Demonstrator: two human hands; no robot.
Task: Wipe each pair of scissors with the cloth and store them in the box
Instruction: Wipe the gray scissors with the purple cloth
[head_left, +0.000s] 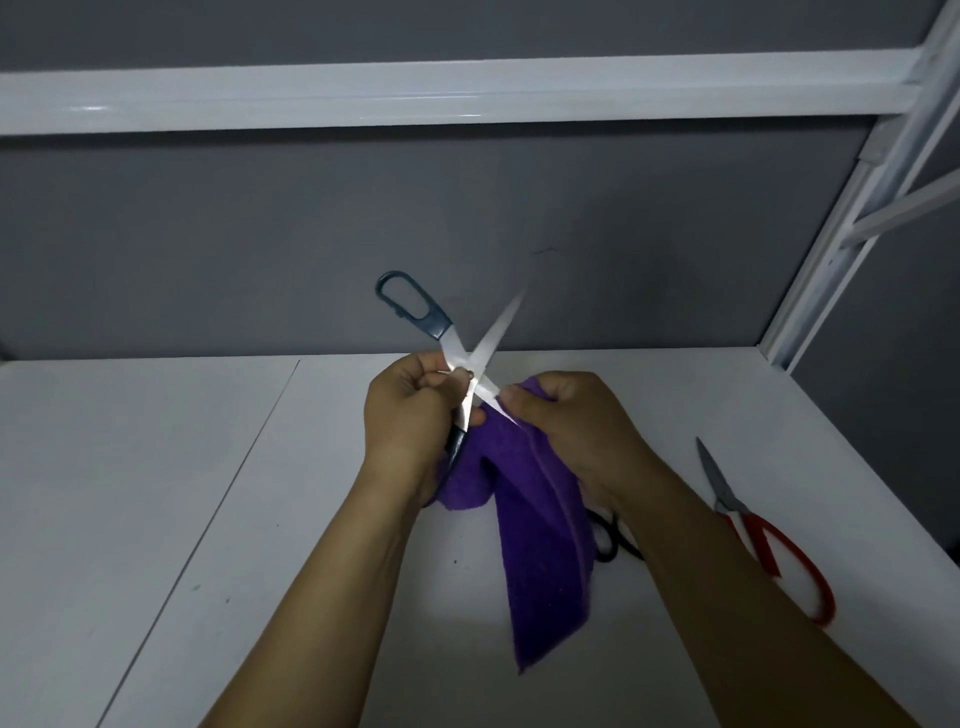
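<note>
My left hand (410, 415) grips a pair of grey-blue handled scissors (457, 343) near the pivot. The blades are spread wide open in an X, one handle pointing up and left, one blade pointing up and right. My right hand (576, 421) holds a purple cloth (540, 545) bunched round the lower blade; the rest of the cloth hangs down over the table. A red-handled pair of scissors (763, 535) lies closed on the table at the right. A black-handled pair (610, 540) shows partly behind my right forearm and the cloth. No box is in view.
The white table (156, 493) has a seam running diagonally on its left side. A grey wall stands behind it, with a white shelf beam (415, 98) overhead and a white frame post (852, 208) at the right.
</note>
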